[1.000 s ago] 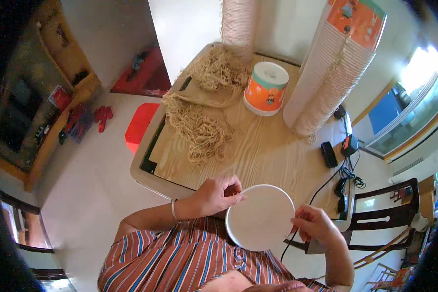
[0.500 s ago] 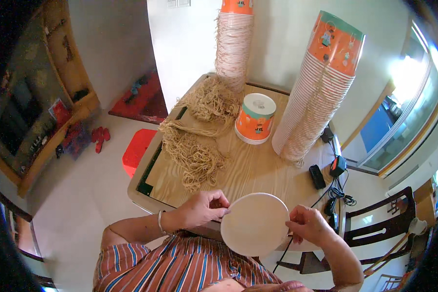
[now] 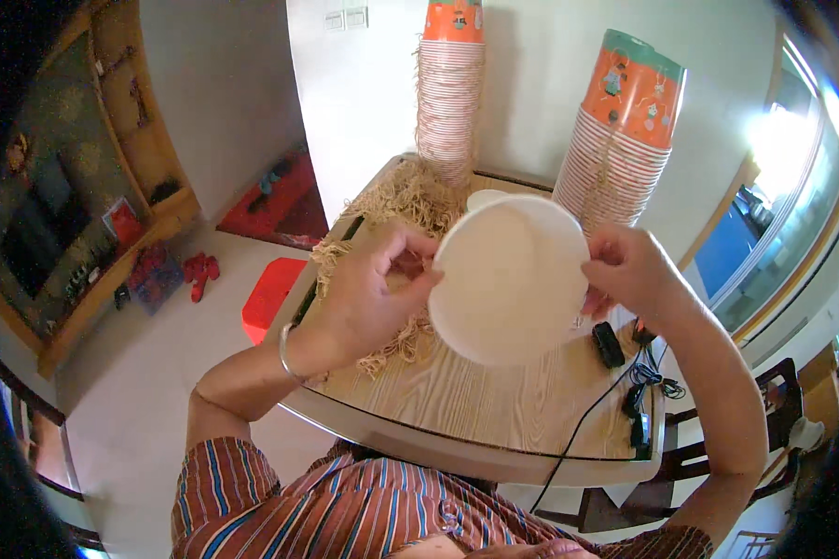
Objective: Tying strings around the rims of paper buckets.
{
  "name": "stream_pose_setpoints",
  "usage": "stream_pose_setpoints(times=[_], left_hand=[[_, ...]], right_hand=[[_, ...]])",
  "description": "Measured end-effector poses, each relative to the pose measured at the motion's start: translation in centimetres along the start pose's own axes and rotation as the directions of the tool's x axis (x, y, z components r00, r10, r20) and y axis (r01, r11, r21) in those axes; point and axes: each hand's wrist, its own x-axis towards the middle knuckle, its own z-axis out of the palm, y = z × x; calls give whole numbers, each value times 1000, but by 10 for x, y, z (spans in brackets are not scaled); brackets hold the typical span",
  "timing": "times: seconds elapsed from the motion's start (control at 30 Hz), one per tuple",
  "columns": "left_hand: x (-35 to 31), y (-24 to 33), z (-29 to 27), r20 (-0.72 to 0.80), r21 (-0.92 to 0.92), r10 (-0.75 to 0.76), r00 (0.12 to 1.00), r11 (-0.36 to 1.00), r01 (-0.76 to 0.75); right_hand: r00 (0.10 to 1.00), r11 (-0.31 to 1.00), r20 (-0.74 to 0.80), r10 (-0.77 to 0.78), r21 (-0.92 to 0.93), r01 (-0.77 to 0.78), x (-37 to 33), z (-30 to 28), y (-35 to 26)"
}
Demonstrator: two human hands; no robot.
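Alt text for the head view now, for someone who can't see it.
The left hand and right hand hold opposite edges of a pale round tub over a wood-grain table. Behind it stand two tall stacks of orange-topped tubs; tangled tan twine lies to the left.

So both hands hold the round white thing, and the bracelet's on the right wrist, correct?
Wrong side: the head view shows the bracelet on the left wrist. The left hand and right hand do hold the round white thing.
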Motion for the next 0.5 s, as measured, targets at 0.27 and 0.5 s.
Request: stream_pose_setpoints(times=[0.27,0.5], left_hand=[[85,-4,-19,-273,81,124,954,991,-106],[180,64,-34,-385,323,631,673,775,-543]], right_hand=[[919,929,-151,-364,-136,345,39,-29,-53],[780,798,-246,-576,-375,472,82,-97,-109]])
